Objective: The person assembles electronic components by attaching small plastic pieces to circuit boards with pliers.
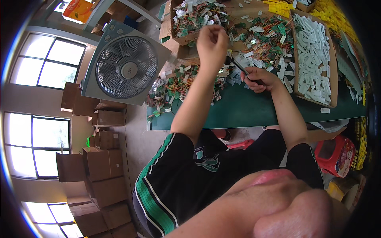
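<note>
My left hand (212,43) is raised above the green table (246,113), seen from the back with its fingers bunched together; nothing shows between them. My right hand (260,79) rests on the table's middle, closed around a dark slim tool (237,65) whose tip points up and left toward the left hand. Around both hands lies a heap of small green circuit boards with coloured wires (178,81), and more of them (266,37) are spread beyond the right hand.
A cardboard tray of white plastic pieces (313,59) stands at the right, with yellow pieces (329,16) behind it. A box of wired boards (194,18) sits at the back. A grey box fan (125,65) stands left of the table. Stacked cardboard boxes (99,166) and a red tub (337,154) stand on the floor.
</note>
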Demonstrator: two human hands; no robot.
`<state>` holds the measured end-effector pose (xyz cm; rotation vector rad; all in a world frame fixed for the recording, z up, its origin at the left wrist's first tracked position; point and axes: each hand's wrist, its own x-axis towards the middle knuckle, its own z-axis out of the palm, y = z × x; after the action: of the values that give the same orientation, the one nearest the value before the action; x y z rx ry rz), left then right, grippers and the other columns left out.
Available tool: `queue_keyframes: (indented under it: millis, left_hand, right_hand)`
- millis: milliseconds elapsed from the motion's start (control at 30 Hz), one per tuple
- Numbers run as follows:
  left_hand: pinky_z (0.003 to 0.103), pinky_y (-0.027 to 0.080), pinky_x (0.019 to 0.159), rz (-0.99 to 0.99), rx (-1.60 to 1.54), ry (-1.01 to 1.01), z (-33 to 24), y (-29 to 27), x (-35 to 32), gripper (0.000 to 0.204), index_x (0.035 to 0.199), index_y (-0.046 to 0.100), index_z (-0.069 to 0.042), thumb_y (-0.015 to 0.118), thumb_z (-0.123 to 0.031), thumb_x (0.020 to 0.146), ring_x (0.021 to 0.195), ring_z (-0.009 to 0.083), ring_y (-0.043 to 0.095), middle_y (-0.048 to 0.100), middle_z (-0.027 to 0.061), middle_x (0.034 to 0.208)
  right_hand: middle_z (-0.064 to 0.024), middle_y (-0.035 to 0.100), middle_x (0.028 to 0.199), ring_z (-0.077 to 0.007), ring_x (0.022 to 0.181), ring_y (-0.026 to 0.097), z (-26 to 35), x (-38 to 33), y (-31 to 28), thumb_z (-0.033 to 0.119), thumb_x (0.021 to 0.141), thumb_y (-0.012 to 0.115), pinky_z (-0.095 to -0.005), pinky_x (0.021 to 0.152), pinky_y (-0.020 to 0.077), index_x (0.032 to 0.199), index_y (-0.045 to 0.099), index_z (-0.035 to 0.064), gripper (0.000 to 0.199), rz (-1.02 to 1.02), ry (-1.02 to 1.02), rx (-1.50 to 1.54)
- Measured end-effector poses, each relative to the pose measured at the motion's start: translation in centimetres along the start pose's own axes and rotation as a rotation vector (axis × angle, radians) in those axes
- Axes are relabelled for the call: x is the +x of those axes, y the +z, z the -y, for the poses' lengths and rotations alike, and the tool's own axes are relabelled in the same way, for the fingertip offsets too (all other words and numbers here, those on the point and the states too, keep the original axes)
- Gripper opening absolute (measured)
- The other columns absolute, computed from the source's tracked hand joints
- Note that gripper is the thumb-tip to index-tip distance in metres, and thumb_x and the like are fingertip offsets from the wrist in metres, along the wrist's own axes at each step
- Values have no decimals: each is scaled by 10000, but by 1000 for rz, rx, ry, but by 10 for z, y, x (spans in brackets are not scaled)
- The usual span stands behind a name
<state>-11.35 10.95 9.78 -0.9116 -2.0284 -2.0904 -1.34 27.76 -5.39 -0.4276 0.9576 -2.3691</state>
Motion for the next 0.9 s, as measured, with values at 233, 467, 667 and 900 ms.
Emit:
queue_keyframes:
  millis: [233, 467, 667, 900]
  left_hand:
    - [399, 421, 669, 239, 225, 726, -26, -28, -166, 190, 876, 624, -38, 688, 16, 705, 693, 282, 571, 591, 80, 771]
    - [433, 489, 719, 1117, -227, -71, -9, 0, -248, 98, 873, 641, -51, 672, -130, 921, 725, 322, 623, 612, 133, 800]
    - [487, 523, 813, 1766, -403, 251, 198, 92, -402, 239, 1001, 679, -28, 606, -256, 982, 924, 373, 672, 689, 171, 958]
    - [495, 533, 868, 1981, 306, 481, 138, 117, -363, 324, 1060, 716, -82, 603, -371, 964, 1038, 372, 681, 715, 155, 1059]
  right_hand:
    - [-44, 543, 656, -62, 401, 423, 5, 3, 15, 315, 950, 738, -210, 334, 310, 1115, 626, -110, 470, 176, 232, -126]
    - [4, 490, 704, -24, 446, 393, 1, 4, 12, 161, 991, 654, -180, 359, 294, 1171, 604, -15, 256, -25, 108, -94]
    - [1, 491, 677, -29, 440, 394, 4, -4, 14, 139, 976, 660, -180, 358, 294, 1148, 601, -24, 244, 18, 106, -76]
    - [-15, 504, 667, -34, 415, 390, -3, -4, 3, 131, 966, 671, -189, 335, 291, 1123, 591, -56, 256, 22, 150, 10]
